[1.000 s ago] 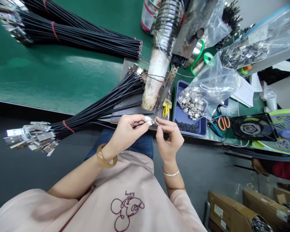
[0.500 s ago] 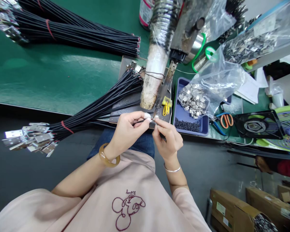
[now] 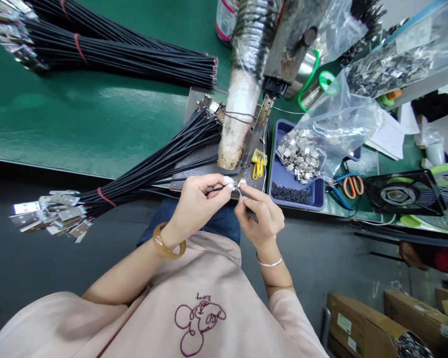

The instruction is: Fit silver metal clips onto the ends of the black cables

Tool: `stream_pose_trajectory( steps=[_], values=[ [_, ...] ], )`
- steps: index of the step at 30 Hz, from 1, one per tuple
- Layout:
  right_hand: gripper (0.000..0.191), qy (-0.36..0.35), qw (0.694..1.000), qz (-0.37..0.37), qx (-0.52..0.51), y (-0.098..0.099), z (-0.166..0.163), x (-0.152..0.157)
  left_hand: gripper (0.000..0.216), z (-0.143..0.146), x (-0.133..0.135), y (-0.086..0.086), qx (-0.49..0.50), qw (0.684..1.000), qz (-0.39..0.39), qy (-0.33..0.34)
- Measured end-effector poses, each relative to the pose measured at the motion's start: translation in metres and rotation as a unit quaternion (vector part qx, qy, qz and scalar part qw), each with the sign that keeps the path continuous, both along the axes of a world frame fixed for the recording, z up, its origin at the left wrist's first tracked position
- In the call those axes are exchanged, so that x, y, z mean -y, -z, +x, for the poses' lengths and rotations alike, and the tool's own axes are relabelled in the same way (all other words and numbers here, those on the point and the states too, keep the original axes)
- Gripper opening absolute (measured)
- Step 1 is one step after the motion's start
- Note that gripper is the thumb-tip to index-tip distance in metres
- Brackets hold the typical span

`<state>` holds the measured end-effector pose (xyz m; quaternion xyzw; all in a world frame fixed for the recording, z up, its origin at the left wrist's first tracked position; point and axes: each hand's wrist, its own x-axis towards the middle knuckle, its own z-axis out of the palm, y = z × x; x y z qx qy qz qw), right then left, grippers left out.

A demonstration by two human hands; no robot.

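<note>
My left hand (image 3: 203, 196) is closed in a pinch on a black cable (image 3: 215, 189), with white covers on the fingertips. The cable's end lies just under the tip of a soldering iron (image 3: 254, 129) that is fixed above, pointing down. My right hand (image 3: 261, 214) pinches a thin silvery solder wire (image 3: 240, 191) close to the same tip. A small metal piece shows between the hands; its details are too small to tell. Left of the hands, a bundle of black cables (image 3: 153, 156) with USB plugs (image 3: 59, 211) lies across a dark board (image 3: 182, 171).
A blue tray (image 3: 316, 201) holds metal connector shells (image 3: 300, 156) and small black pieces. Near it are pliers (image 3: 353, 186), a fan (image 3: 403, 194) and a solder spool (image 3: 317, 92). A fume hose (image 3: 237, 109) hangs beside the iron. Tied cables (image 3: 127, 54) lie behind.
The view has shifted slightly. Both hands stay at the iron tip with almost the same pinch, and the thin wire at the right fingertips shows more clearly.
</note>
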<state>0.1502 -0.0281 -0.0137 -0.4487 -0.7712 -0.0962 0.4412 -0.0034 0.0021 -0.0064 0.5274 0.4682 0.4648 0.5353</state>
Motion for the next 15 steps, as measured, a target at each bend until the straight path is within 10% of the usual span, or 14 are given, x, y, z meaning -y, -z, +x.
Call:
stream_pose_trajectory(
  steps=[15],
  values=[
    [0.01, -0.012, 0.961, -0.208, -0.184, -0.017, 0.0, 0.001, 0.015, 0.0, 0.002, -0.01, -0.032, 0.996, 0.081, -0.024]
  ],
)
